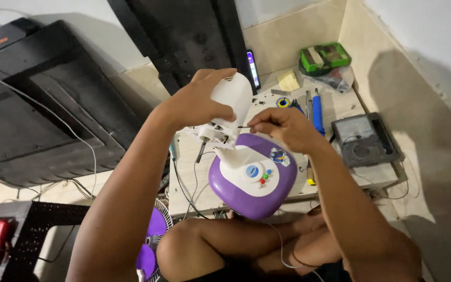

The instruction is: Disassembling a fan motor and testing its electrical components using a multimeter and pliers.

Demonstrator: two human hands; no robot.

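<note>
A low pale surface (340, 180) in a tiled corner carries a purple-and-white fan base (251, 180) at its near edge. The left hand (197, 104) is clasped around the white motor housing (230, 107) above the base. The right hand (283, 128) pinches a thin screwdriver (242, 127) against it. A grey multimeter (364, 141) lies toward the right edge, and a green box (324, 56) sits at the far corner.

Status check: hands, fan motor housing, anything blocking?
Left hand grips white fan motor housing. Right hand pinches small pin-like part at its base. Nothing blocking.
</note>
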